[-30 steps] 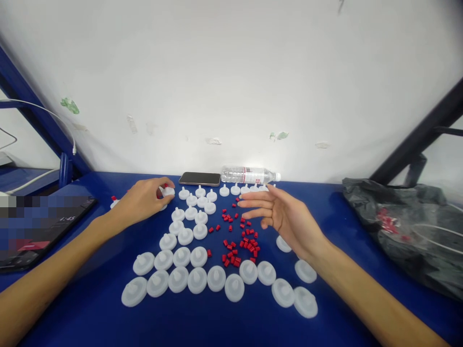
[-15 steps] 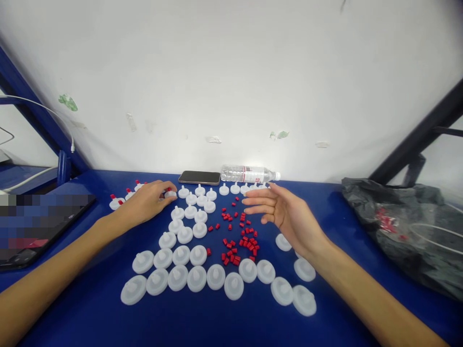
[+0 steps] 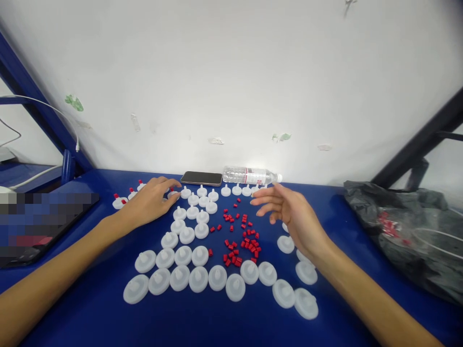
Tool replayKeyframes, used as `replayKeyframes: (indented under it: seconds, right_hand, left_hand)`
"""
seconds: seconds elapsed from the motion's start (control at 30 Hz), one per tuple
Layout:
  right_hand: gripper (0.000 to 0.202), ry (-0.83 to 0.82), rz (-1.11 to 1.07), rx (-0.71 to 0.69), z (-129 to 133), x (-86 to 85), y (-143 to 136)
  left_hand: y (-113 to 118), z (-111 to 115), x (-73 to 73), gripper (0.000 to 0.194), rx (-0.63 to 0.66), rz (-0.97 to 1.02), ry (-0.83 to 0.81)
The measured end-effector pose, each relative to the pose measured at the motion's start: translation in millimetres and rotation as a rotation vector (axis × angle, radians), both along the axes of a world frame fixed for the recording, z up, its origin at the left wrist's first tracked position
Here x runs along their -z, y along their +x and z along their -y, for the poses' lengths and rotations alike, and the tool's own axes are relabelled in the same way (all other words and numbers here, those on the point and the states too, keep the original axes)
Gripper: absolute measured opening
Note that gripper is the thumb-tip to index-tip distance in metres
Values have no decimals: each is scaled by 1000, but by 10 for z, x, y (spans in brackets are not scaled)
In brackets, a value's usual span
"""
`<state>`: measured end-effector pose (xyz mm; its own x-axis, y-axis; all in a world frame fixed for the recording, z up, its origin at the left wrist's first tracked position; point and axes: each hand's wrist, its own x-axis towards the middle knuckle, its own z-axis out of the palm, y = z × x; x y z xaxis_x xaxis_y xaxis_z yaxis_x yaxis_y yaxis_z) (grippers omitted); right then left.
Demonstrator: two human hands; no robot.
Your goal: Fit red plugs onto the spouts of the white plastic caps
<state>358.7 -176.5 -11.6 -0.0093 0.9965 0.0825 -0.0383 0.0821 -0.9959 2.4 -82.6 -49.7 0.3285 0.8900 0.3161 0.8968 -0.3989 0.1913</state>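
My left hand (image 3: pixel 155 200) is at the back left, its thumb and fingers parted around a white disc (image 3: pixel 173 194) that they partly hide. My right hand (image 3: pixel 289 212) hovers above the right side with spread, slightly curled fingers and nothing in them. Between the hands lie several loose red caps (image 3: pixel 250 243). White discs with a central spout stand in rows, such as the front disc (image 3: pixel 198 279). Beyond my left hand are several discs with red caps on their spouts, one being the capped disc (image 3: pixel 118 202).
A phone (image 3: pixel 201 178) and a clear bottle (image 3: pixel 249 175) lie along the wall. At the left is a dark device (image 3: pixel 81 207) with a blurred surface. A black plastic bag (image 3: pixel 365 202) sits at the right, with a clear bag of red pieces (image 3: pixel 388 225) on it.
My left fingers have opened wider around the disc. My right hand has shifted slightly right, its fingers a little more curled. The whole view has moved slightly.
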Motion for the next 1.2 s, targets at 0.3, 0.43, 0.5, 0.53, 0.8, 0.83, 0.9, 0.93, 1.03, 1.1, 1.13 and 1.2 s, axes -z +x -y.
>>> replayKeyframes:
  seconds: [0.3, 0.43, 0.5, 0.53, 0.8, 0.83, 0.9, 0.93, 1.03, 1.1, 1.13, 1.2]
  right_hand:
    - [50, 117, 204, 0, 25, 3, -65]
    - [49, 126, 254, 10, 26, 20, -72]
    - [48, 134, 284, 6, 24, 41, -63]
    - [47, 145, 306, 7, 23, 53, -56]
    - [20, 330, 902, 6, 7, 75, 22]
    - [18, 333, 974, -13, 0, 75, 33]
    - [16, 331, 1081, -66, -14, 84, 50]
    - [15, 332, 1122, -86, -21, 93, 56]
    - [15, 337, 1221, -86, -38, 136, 61]
    - [15, 342, 1256, -87, -44, 165, 58]
    - [15, 342, 1265, -89, -46, 176, 56]
    - [14, 340, 1278, -92, -49, 190, 52]
  left_hand:
    - [14, -8, 91, 52, 125, 60, 41]
    - [33, -2, 56, 44, 141, 109, 33]
    - [52, 5, 33, 39, 129, 145, 27]
    - [64, 12, 19, 37, 119, 167, 24]
    - [190, 166, -215, 28, -51, 538, -5]
    - [201, 184, -246, 29, -60, 612, -25]
    - [218, 206, -294, 32, -62, 762, -79]
    - [225, 210, -311, 35, -53, 833, -113]
    - [246, 210, -343, 45, -10, 1025, -221]
    - [262, 212, -360, 49, 12, 1127, -290]
    - [269, 214, -368, 48, 15, 1171, -321]
    - [277, 222, -381, 45, 10, 1247, -372]
